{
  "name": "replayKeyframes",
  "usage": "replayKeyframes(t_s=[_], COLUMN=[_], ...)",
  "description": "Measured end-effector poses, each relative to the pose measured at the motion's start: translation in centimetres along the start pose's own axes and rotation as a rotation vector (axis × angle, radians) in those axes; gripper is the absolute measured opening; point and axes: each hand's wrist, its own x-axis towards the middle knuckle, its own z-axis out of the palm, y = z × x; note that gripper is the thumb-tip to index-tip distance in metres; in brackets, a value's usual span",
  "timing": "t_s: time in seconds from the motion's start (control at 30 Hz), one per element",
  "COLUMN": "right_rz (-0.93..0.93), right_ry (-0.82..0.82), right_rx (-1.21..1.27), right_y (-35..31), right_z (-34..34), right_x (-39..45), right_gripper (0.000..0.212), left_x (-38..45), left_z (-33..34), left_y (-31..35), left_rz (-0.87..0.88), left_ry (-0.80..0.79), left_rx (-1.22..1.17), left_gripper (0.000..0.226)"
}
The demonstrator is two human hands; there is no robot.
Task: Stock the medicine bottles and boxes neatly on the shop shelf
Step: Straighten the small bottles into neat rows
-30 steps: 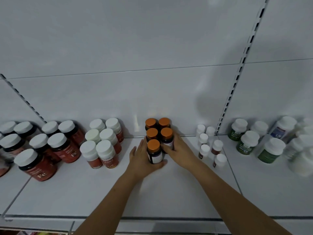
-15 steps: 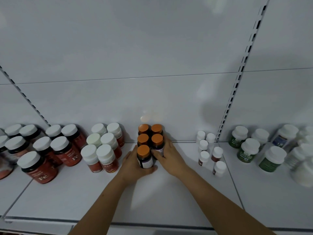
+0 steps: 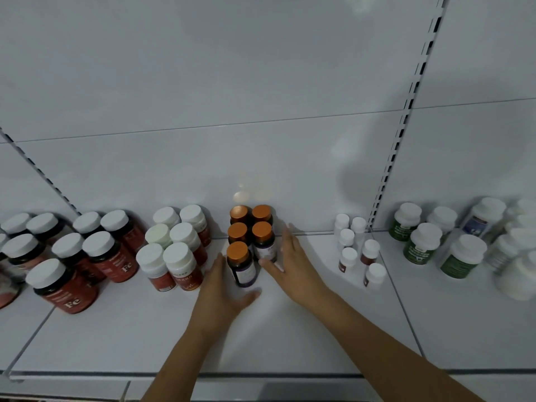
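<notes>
Five dark bottles with orange caps [image 3: 250, 231] stand in two short rows at the back of the white shelf [image 3: 290, 338]. My left hand [image 3: 222, 291] cups the front-left orange-capped bottle [image 3: 241, 266], fingers up its left side and thumb wrapped round its base. My right hand [image 3: 293, 265] lies flat along the right side of the group. Its fingers are straight and its thumb touches the front-right bottle [image 3: 264, 245].
White-capped red bottles [image 3: 174, 250] stand just left of my left hand, with bigger red "Fe" bottles [image 3: 95, 256] beyond them. Small white bottles [image 3: 358, 250] stand to the right by the slotted upright [image 3: 385, 181]. Green-labelled bottles [image 3: 423, 245] fill the far right.
My right hand's fingers have straightened and loosened from the back bottles. The orange-capped group sits slightly closer to the white-capped bottles. My left hand stays on the front bottle.
</notes>
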Motion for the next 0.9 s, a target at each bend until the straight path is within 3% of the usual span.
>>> replayKeyframes(t_s=[0.1,0.2,0.3,0.37,0.53,0.77,0.9], right_rz=[-0.014,-0.054,-0.155,-0.174,0.089,0.152,0.122], right_ry=[0.041,0.172,0.388,0.498,0.393,0.241,0.232], right_rx=[-0.021,-0.038,-0.143,-0.27,-0.362,-0.33,-0.464], right_y=[-0.5,0.0,1.1,2.5,6.2,8.3,9.8], right_z=[-2.5,-5.5,-8.8,-10.7,-12.8,-12.0,-12.2], right_x=[-3.6,-7.4,-10.5,-11.5,-12.4,-10.2,-7.0], right_gripper=[0.081,0.059,0.044,0.047,0.082,0.075,0.081], left_x=[-3.8,-6.1,-6.4,-5.8,-2.1,3.1,5.5], left_z=[0.8,1.6,2.9,4.4,8.6,13.0,14.5], left_y=[0.2,1.2,2.8,4.4,8.8,10.9,10.2], left_rz=[-0.078,-0.001,0.129,0.234,0.389,0.359,0.404], left_ry=[0.141,0.218,0.133,0.058,-0.063,-0.324,-0.306], left_rx=[0.135,0.161,0.15,0.133,0.088,0.29,0.396], left_gripper=[0.088,0.048,0.029,0.028,0.045,0.087,0.098])
